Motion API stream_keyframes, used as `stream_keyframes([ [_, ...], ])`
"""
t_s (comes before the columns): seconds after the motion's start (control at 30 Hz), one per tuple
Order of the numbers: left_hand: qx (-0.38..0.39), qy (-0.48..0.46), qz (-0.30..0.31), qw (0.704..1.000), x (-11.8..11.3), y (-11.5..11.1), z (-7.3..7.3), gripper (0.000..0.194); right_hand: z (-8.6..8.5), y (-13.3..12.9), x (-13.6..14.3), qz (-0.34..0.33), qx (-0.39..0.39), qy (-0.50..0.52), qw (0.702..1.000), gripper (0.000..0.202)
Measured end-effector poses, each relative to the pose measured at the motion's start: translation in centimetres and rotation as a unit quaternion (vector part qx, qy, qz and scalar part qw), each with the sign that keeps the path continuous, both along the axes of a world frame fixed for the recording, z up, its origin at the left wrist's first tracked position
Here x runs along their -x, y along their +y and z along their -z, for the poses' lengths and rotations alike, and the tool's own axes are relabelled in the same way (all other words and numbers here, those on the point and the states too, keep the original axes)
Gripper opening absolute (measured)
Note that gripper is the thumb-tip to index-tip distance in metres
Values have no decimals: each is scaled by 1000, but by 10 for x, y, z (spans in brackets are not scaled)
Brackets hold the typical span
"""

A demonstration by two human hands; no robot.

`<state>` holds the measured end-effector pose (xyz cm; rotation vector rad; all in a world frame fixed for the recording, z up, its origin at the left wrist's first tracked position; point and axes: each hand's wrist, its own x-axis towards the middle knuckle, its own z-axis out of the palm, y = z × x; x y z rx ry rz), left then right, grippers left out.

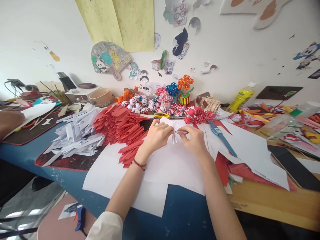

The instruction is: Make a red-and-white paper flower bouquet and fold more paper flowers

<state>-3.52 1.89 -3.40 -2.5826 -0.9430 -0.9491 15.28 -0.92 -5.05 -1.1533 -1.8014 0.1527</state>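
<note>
Over white sheets of paper (172, 166), both my hands meet at a small folded white paper piece (174, 137) with narrow pointed ends. My left hand (158, 134) is closed, thumb and fingers pinching it from the left. From the other side, the fingertips of my right hand (193, 138) pinch at its middle. Left of my hands lies a heap of red folded paper strips (120, 128), with a pile of white folded paper strips (78, 133) beyond it. Red-and-white paper flowers (197, 115) lie just behind my hands.
A blue watch (222, 136) and a phone (293, 165) lie at right, near a clear bottle (285, 126). A yellow bottle (241, 96) stands by the wall. Another person's hand (10, 120) is at far left. A blue glue gun (80, 218) rests on a pink stool (57, 220).
</note>
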Motion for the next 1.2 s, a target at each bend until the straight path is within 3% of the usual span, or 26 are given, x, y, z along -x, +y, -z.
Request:
stream_keyframes([
  [0.1, 10, -6, 0, 1000, 1, 2, 0, 25, -1, 1, -1, -20, 12, 35, 999, 9],
  [0.37, 24, -6, 10, 1000, -1, -3, -3, 24, 4, -1, 2, 42, -27, -24, 998, 9],
  [0.63, 33, -8, 63, 997, 0, -3, -3, 29, -4, -5, 3, 15, -27, 14, 999, 8],
  [1.2, 74, -59, 73, 993, 1, -5, -6, 30, -10, -6, 3, -31, 52, 88, 994, 15],
])
